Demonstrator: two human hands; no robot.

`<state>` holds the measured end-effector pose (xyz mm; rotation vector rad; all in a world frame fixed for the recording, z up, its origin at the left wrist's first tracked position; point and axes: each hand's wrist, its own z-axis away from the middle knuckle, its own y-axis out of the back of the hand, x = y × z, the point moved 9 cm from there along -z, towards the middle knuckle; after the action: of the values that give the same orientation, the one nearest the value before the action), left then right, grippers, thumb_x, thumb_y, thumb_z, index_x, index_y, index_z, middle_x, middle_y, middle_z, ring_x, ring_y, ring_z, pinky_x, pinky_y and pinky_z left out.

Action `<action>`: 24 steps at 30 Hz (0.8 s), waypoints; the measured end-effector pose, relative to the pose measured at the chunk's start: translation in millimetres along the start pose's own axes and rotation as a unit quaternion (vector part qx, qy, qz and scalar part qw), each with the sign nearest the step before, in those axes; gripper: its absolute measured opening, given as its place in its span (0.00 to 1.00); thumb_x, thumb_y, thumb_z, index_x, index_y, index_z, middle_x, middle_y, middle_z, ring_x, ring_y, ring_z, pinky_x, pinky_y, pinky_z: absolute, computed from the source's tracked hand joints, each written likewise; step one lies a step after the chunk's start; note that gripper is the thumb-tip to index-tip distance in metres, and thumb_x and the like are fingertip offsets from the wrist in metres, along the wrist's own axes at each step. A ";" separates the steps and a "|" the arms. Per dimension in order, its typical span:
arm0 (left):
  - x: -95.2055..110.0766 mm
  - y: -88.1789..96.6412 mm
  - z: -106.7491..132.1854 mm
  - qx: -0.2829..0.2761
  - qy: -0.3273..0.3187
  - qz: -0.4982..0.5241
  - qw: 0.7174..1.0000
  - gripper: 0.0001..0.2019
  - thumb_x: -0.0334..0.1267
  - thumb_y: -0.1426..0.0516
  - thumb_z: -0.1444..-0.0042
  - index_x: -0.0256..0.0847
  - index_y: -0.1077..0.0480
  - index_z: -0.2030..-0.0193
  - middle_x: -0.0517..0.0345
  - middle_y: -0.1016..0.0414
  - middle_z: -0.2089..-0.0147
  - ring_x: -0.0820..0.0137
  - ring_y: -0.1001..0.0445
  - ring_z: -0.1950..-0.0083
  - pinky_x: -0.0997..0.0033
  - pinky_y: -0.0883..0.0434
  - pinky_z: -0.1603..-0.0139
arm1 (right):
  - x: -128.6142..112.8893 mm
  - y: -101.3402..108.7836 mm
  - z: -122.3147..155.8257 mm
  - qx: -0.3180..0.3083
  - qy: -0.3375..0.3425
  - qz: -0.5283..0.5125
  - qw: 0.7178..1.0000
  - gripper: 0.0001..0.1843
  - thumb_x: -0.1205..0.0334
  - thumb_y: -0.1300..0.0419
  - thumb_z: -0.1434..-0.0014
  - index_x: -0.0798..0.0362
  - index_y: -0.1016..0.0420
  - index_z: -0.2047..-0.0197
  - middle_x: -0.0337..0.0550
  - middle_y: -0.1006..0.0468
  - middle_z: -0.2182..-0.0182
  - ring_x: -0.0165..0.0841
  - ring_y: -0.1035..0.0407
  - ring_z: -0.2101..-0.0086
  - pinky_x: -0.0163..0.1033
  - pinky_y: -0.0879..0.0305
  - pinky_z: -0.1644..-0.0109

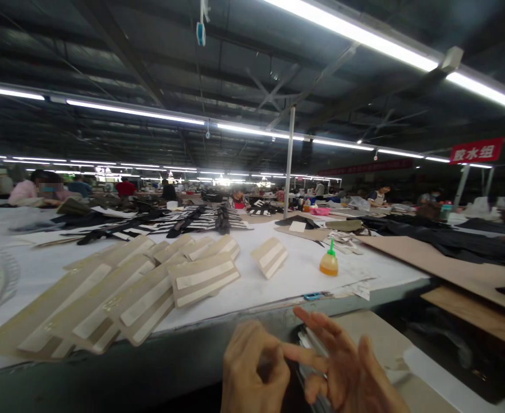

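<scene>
Nearest the camera, below the near edge of the surface (252, 287), the left hand (255, 370) is curled, its fingers pressed together at thumb and forefinger, pinching something too small to make out. The right hand (342, 367) is just beside it, fingers spread, one forefinger reaching across to touch the left hand's pinch; behind its fingers it cradles a thin stack of pale strips (310, 344), whitish, flat and blurred, held edge-on. Judging by the loose, open right fingers, the strips could slide out and fan apart, and the tiny pinched piece could slip because so little of it is gripped. On the surface's near left part, tan cut pieces (123, 292) with pale bands lie overlapped in a fanned row, some overhanging the near edge. One separate tan piece (270, 256) lies apart toward the middle. Near the right edge stands an orange glue bottle (329, 261) with a green nozzle, upright. Farther back lie black-and-white pieces (201, 221) in rows, then a white pole (289, 160), and other people seated at distant benches under strip lights.
</scene>
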<state>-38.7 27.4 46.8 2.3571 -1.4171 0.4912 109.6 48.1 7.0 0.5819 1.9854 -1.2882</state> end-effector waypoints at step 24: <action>47.1 2.1 -5.9 -0.137 -0.190 0.037 0.972 0.05 0.25 0.41 0.42 0.36 0.26 0.63 0.56 0.22 0.73 0.71 0.27 0.72 0.70 0.27 0.69 | -3.6 0.0 7.2 0.039 -0.005 -0.036 0.999 0.28 0.37 0.45 0.38 0.46 0.25 0.44 0.48 0.45 0.31 0.54 0.43 0.37 0.42 0.22 0.58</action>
<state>-20.5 -7.1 73.9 2.2536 -1.6180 -0.1455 114.2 41.5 7.7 0.5434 1.9708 -1.4150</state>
